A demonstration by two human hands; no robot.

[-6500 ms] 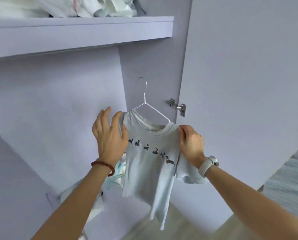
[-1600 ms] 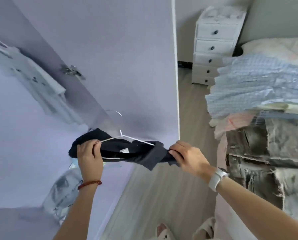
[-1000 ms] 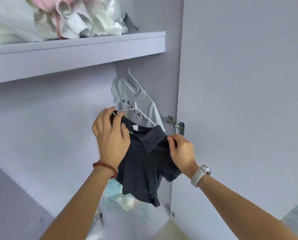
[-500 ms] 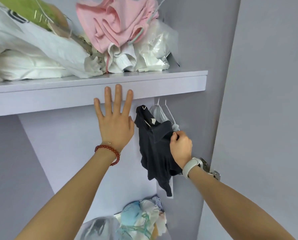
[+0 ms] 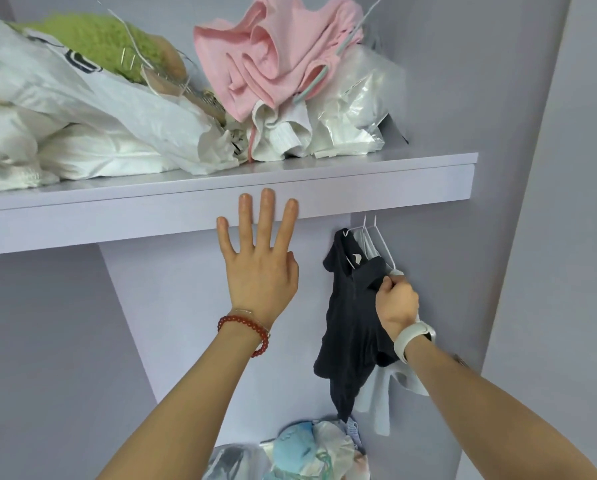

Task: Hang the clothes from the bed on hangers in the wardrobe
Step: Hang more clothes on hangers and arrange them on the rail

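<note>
Dark shirt [image 5: 354,327] is pinched by right hand [image 5: 396,303]; left hand [image 5: 260,268] (fingers spread) is braced on shelf [image 5: 376,192]; hook seating should be checked before release.

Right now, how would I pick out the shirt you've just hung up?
Find the wide lilac shelf piled with bags and pink clothes; just under its right end, white hangers hook out of sight. The dark shirt hangs there, its shoulder pinched by the right hand. It is the only near-black garment; the one behind it is pale.
</note>
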